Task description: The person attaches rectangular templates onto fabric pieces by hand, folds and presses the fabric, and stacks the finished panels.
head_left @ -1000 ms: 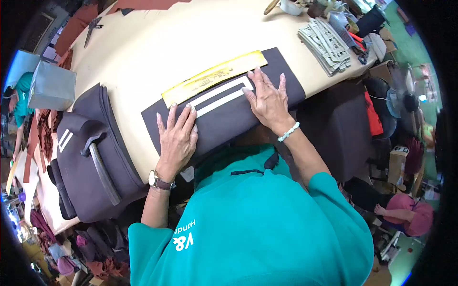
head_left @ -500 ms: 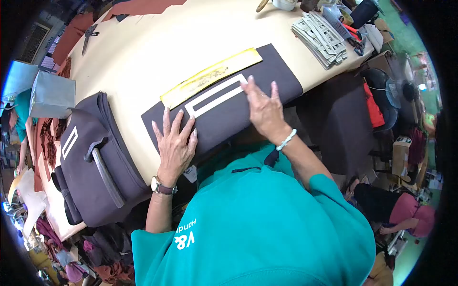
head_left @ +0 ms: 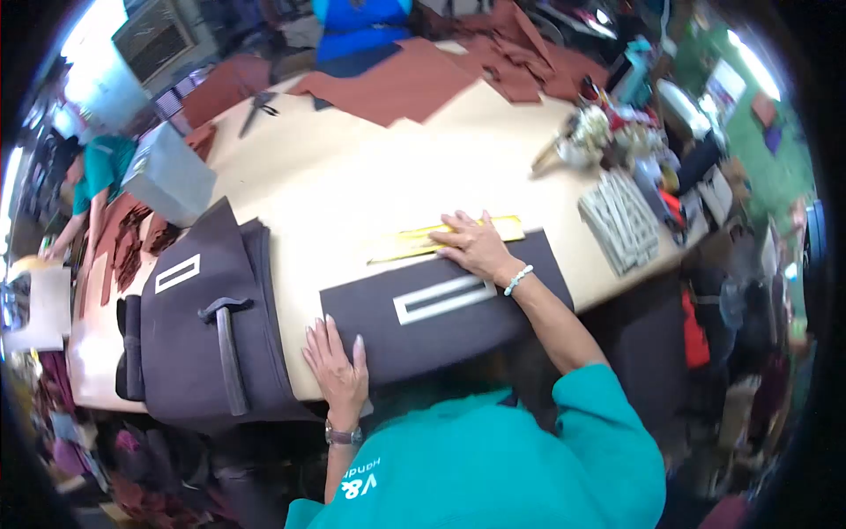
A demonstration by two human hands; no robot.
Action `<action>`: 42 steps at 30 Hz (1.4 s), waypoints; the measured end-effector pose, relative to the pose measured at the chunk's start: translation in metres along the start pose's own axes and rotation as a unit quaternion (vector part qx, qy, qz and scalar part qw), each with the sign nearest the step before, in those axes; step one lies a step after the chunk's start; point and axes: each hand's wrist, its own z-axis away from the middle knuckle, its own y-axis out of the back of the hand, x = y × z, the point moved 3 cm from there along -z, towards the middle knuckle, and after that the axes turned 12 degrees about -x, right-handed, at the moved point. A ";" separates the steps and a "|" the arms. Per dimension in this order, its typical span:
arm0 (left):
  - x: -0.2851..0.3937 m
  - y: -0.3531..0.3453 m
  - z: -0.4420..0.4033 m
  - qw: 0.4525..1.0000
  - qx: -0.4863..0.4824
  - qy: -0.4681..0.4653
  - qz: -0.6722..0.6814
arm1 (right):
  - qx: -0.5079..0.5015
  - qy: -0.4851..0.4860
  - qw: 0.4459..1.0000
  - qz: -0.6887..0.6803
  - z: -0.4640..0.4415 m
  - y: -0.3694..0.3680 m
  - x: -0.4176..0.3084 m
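A dark panel (head_left: 520,328) of sheet material lies along the table's near edge, bearing a white rectangular outline (head_left: 401,310). My left hand (head_left: 338,368) rests flat with fingers spread at the panel's near left corner. Beyond the panel's far edge is a yellow strip (head_left: 401,247), blurred by motion. On top of that strip lies my right hand (head_left: 476,249), its fingers stretched and apart, covering part of it. To the left, a hammer (head_left: 231,357) lies on a stack of dark sheets (head_left: 181,370), whose top sheet carries another white outline (head_left: 178,273).
Behind the stack stands a silver box (head_left: 172,181). Scissors (head_left: 256,112) and reddish-brown sheets (head_left: 388,84) lie at the far side. A pile of pale strips (head_left: 619,220) sits at the right edge beside assorted tools. A co-worker (head_left: 104,181) leans in at far left.
My right hand has moved from the white outline to the yellow strip, which has shifted off the panel's far edge. My left hand has slid to the near left corner. The view has tilted up.
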 end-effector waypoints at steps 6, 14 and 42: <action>0.008 0.006 -0.002 0.999 0.002 0.043 -0.016 | 0.104 -0.206 0.973 0.016 -0.027 0.035 0.075; 0.011 0.008 -0.006 0.997 0.040 -0.058 0.018 | 0.203 -0.401 0.893 -0.024 0.160 -0.008 0.017; -0.278 0.354 -0.049 0.885 0.399 0.053 -0.235 | 0.144 0.224 0.775 -0.573 -0.146 0.085 -0.306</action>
